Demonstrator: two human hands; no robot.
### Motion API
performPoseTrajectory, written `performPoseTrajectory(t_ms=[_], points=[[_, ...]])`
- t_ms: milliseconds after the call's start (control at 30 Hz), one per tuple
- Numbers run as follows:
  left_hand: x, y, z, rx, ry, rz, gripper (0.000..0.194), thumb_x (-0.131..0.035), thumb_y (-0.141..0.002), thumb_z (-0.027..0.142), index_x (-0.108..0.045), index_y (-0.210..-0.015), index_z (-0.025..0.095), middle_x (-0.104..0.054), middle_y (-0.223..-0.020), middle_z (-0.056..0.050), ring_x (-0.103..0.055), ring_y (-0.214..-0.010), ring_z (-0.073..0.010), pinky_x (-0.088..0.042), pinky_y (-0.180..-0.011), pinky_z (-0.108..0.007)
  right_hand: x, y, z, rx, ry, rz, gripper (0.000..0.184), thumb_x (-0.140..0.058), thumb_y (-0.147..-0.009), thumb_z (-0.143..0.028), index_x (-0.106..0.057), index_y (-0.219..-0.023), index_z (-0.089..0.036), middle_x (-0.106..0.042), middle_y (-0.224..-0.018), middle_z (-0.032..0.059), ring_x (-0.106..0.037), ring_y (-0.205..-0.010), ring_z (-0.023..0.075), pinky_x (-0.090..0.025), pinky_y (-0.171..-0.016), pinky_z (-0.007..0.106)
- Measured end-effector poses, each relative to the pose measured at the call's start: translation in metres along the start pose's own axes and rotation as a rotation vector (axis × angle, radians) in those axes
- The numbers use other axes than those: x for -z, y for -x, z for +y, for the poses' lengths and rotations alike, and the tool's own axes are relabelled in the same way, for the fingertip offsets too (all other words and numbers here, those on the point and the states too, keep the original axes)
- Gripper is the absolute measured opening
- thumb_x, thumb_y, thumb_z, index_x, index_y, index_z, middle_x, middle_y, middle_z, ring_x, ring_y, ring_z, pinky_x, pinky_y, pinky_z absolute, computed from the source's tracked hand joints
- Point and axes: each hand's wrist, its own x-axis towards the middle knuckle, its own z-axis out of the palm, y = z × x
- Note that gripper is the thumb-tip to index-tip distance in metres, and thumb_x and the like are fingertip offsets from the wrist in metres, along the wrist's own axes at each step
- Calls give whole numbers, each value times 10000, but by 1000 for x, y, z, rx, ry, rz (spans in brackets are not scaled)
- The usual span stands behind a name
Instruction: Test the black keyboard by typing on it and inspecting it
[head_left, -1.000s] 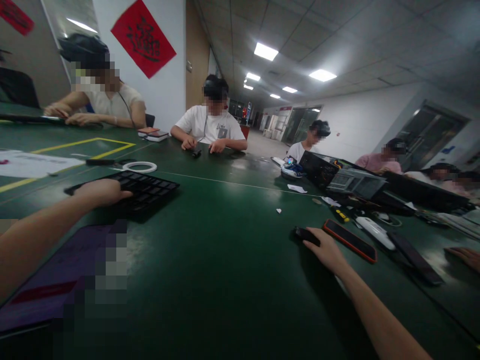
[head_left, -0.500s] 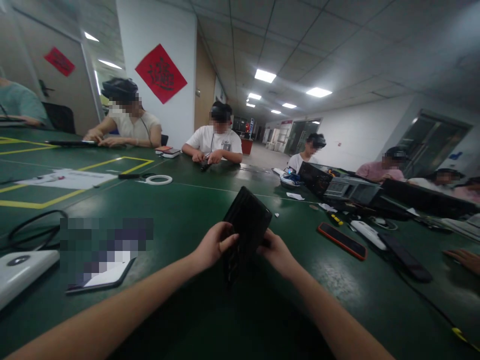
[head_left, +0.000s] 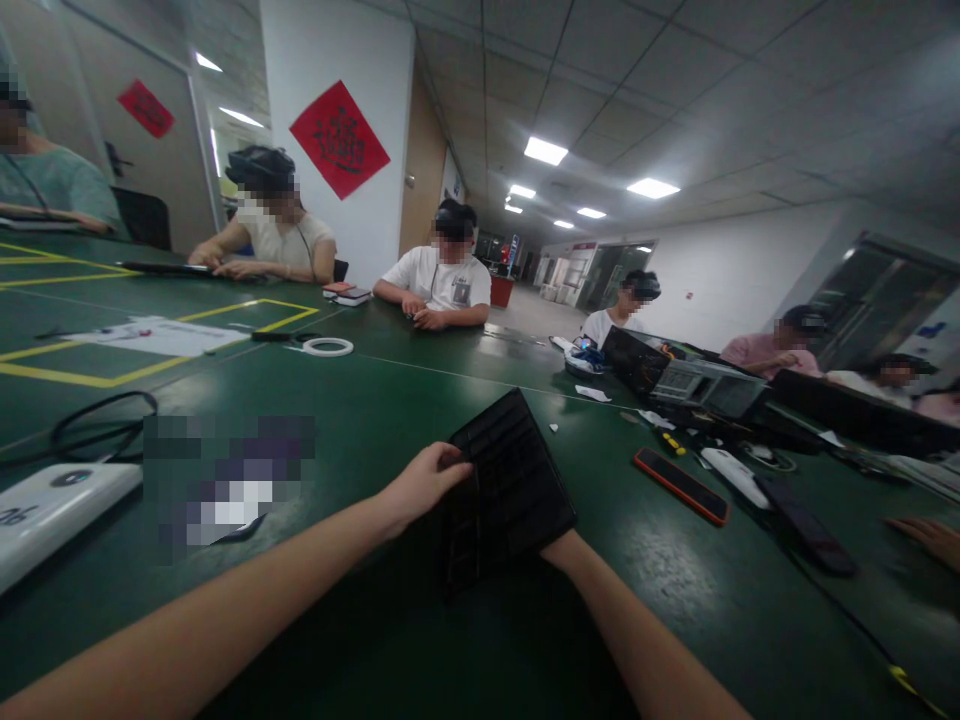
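Toward the near edge of the tabletop [head_left: 675, 580], left hand [head_left: 422, 488] holds a black tray [head_left: 517, 480], not set down; right hand [head_left: 564, 548]: grip hidden.

Dim overall — ceiling panels [head_left: 546, 151] glow white, and glare patches the green tabletop [head_left: 675, 575].

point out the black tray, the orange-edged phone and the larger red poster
Black tray [head_left: 519, 480], head view: its broad face.
Orange-edged phone [head_left: 681, 487], head view: its dark screen.
Larger red poster [head_left: 340, 140], head view: middle of its sheet.
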Motion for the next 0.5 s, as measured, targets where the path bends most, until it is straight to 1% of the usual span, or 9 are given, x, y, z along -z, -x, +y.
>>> performPoseTrajectory(t_ms=[67, 100, 133, 167, 200, 300, 367, 400, 500], points=[[8, -3, 1, 265, 296, 187, 197, -500, -682, 38, -519, -858, 123, -549, -776, -46, -553, -713, -142, -459, -729, -298, 4, 3, -3, -48, -21, 9, 422, -618, -567, -540, -633, -892, -272, -658, -931, 28, -548, -973, 195, -371, -951, 390], [12, -5, 0, 351, 410, 275, 223, -446, -683, -23, -502, -841, 123, -535, -736, -35, -555, -670, -121, -470, -702, -274, 6, 5, -4, -67, -27, 7, 428, -637, -533, -549, -642, -864, -278, -663, -908, 27, -553, -962, 200, -371, -950, 395], [15, -6, 0, 397, 499, 335, 251, -409, -682, -63, -486, -828, 126, -525, -713, -26, -558, -648, -105, -476, -684, -251, 8, 6, -3, -75, -26, -3, 437, -650, -514, -548, -643, -861, -282, -663, -910, 27, -554, -959, 203, -371, -950, 400], [18, -7, 0, 412, 560, 358, 255, -389, -691, -78, -474, -815, 128, -523, -702, -22, -562, -640, -94, -479, -668, -231, 10, 6, -2, -73, -18, -10, 445, -657, -511, -540, -640, -873, -283, -659, -927, 29, -551, -966, 205, -370, -951, 404], [19, -7, 0, 414, 600, 347, 229, -389, -711, -68, -469, -799, 127, -528, -696, -24, -565, -632, -90, -481, -647, -219, 10, 6, 1, -61, -7, -14, 448, -651, -527, -533, -633, -897, -281, -652, -951, 33, -542, -984, 205, -367, -954, 407], [17, -4, 4, 414, 594, 197, 56, -488, -769, 107, -478, -715, 117, -523, -616, -10, -508, -503, -68, -432, -489, -181, 10, 4, 10, -11, 13, -1, 434, -568, -627, -537, -605, -964, -267, -632, -1002, 50, -505, -1049, 203, -358, -960, 416], [13, 2, 8, 376, 448, 65, 174, -552, -744, 257, -483, -666, 118, -468, -528, 31, -407, -412, -45, -325, -384, -159, 10, 3, 15, 16, 39, 3, 415, -519, -676, -526, -593, -985, -259, -622, -1020, 59, -501, -1053, 203, -374, -944, 419], [12, 5, 10, 335, 361, -7, 209, -565, -726, 301, -491, -656, 118, -440, -503, 46, -376, -401, -40, -282, -367, -155, 10, 3, 17, 26, 66, -1, 400, -517, -687, -508, -590, -989, -255, -618, -1027, 61, -510, -1040, 204, -388, -931, 418], [7, 10, 11, 180, 132, -174, 154, -543, -716, 265, -548, -745, 114, -444, -512, 49, -395, -442, -58, -286, -399, -168, 11, 5, 18, 51, 145, -11, 354, -567, -674, -440, -600, -963, -239, -616, -1025, 66, -543, -979, 209, -425, -894, 411]])
